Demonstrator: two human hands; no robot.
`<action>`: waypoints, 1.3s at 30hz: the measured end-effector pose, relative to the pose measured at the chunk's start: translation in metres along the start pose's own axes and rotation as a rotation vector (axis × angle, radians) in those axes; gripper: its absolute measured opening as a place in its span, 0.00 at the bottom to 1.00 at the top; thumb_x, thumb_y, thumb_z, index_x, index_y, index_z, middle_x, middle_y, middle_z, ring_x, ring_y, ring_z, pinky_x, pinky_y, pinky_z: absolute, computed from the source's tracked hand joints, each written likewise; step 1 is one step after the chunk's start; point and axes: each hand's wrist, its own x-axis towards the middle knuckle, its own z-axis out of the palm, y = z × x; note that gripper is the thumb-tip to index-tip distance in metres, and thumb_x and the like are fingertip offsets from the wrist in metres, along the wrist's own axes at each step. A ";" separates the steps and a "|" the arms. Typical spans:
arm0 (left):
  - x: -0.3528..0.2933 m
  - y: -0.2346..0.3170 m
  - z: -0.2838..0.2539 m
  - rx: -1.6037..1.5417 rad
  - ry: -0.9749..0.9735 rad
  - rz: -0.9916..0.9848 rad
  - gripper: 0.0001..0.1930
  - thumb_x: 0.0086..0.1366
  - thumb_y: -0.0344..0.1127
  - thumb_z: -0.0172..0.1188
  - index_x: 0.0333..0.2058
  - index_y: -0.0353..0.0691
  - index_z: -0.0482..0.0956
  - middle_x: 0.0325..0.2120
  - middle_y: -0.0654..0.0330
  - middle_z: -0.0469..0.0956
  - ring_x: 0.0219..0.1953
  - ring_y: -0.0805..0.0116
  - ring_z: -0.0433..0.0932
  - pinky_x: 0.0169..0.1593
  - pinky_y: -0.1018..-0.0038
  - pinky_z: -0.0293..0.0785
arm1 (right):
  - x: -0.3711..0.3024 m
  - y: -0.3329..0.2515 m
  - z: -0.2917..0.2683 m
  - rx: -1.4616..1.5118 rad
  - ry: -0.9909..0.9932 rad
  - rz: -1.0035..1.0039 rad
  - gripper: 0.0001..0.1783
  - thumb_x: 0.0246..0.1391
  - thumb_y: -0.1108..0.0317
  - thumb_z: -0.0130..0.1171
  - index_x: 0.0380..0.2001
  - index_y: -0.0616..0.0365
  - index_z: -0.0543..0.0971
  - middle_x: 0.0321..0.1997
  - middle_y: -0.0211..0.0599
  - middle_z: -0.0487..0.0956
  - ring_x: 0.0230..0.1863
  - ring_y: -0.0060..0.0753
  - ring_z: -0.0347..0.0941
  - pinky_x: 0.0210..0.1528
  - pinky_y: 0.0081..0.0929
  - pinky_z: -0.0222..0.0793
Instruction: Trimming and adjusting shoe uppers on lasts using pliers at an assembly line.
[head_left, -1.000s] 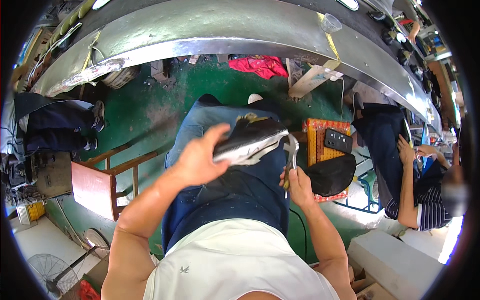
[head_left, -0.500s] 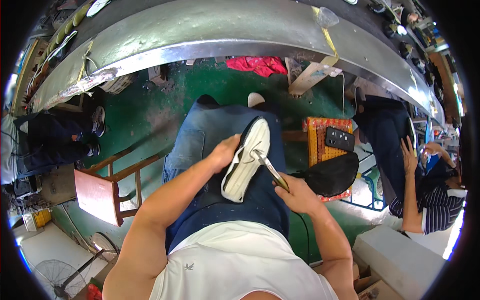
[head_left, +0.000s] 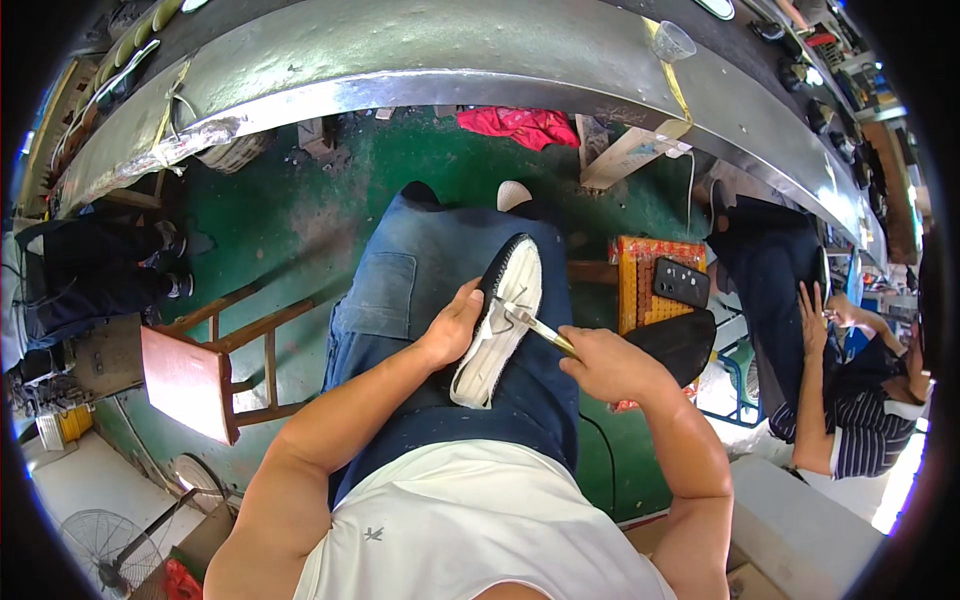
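Note:
On my lap lies a shoe upper (head_left: 489, 363), its pale bottom turned up and a dark rim along its left side. Loose strands or thread show at its middle. My left hand (head_left: 456, 326) is closed on the left edge of the shoe upper, holding it against my thighs. In my right hand (head_left: 612, 365) is a metal hand tool (head_left: 545, 333) with a yellowish handle, pincers-like in shape. Its metal end touches or hovers just over the middle of the bottom; which one I cannot tell.
A metal-edged bench (head_left: 400, 60) curves across the far side. To the left stands a wooden stool (head_left: 190, 385). At right, a beaded seat (head_left: 635, 305) bears a black phone (head_left: 682, 282) and a black pouch (head_left: 675, 345). Another person (head_left: 850, 400) sits at the far right.
My right hand and the tool have tilted, its handle lying flatter and its end shifting slightly on the shoe upper. My left hand stays on the edge. The view has shifted a little.

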 end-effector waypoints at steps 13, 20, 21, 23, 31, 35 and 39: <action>-0.002 -0.008 0.002 0.012 0.009 0.025 0.34 0.80 0.54 0.32 0.71 0.32 0.54 0.64 0.40 0.67 0.69 0.53 0.64 0.71 0.69 0.56 | 0.019 -0.016 -0.003 0.021 -0.067 0.080 0.15 0.61 0.65 0.57 0.43 0.68 0.75 0.37 0.62 0.80 0.44 0.67 0.77 0.47 0.52 0.71; -0.010 -0.007 -0.002 -0.224 0.064 -0.073 0.39 0.79 0.60 0.35 0.72 0.30 0.51 0.67 0.42 0.63 0.70 0.56 0.61 0.72 0.68 0.55 | 0.047 -0.028 -0.006 -0.194 -0.177 0.006 0.17 0.62 0.61 0.57 0.37 0.69 0.78 0.35 0.61 0.81 0.42 0.63 0.79 0.47 0.53 0.73; -0.004 -0.018 -0.003 -0.318 0.061 -0.077 0.43 0.76 0.63 0.43 0.72 0.29 0.49 0.68 0.44 0.62 0.70 0.57 0.60 0.72 0.67 0.55 | 0.047 -0.022 0.010 -0.074 -0.076 0.019 0.17 0.62 0.61 0.57 0.38 0.69 0.78 0.35 0.61 0.81 0.42 0.64 0.78 0.47 0.54 0.72; -0.003 0.008 -0.003 -0.327 0.065 -0.109 0.45 0.75 0.63 0.47 0.72 0.29 0.49 0.68 0.44 0.62 0.70 0.57 0.60 0.72 0.68 0.56 | 0.044 -0.011 0.043 0.116 0.073 0.060 0.17 0.63 0.59 0.57 0.40 0.65 0.78 0.36 0.60 0.81 0.42 0.66 0.78 0.47 0.54 0.71; 0.009 0.037 -0.003 -0.335 0.047 -0.194 0.45 0.68 0.53 0.66 0.72 0.35 0.54 0.63 0.49 0.69 0.63 0.61 0.70 0.65 0.68 0.66 | 0.046 0.015 0.100 0.994 0.123 0.254 0.15 0.66 0.60 0.58 0.44 0.64 0.79 0.31 0.42 0.83 0.36 0.37 0.83 0.28 0.31 0.73; 0.017 0.040 0.002 -0.310 0.062 -0.234 0.39 0.66 0.50 0.67 0.68 0.35 0.62 0.57 0.50 0.76 0.57 0.62 0.76 0.62 0.69 0.70 | 0.030 0.052 0.054 1.381 -0.370 0.153 0.26 0.66 0.60 0.60 0.58 0.70 0.72 0.50 0.44 0.81 0.50 0.37 0.82 0.40 0.32 0.85; 0.021 0.050 0.003 -0.198 0.082 -0.288 0.37 0.64 0.47 0.67 0.66 0.35 0.66 0.54 0.49 0.78 0.55 0.62 0.77 0.60 0.69 0.72 | 0.011 0.044 0.015 1.095 -0.234 0.183 0.23 0.67 0.59 0.58 0.55 0.68 0.73 0.47 0.46 0.82 0.49 0.38 0.82 0.42 0.36 0.83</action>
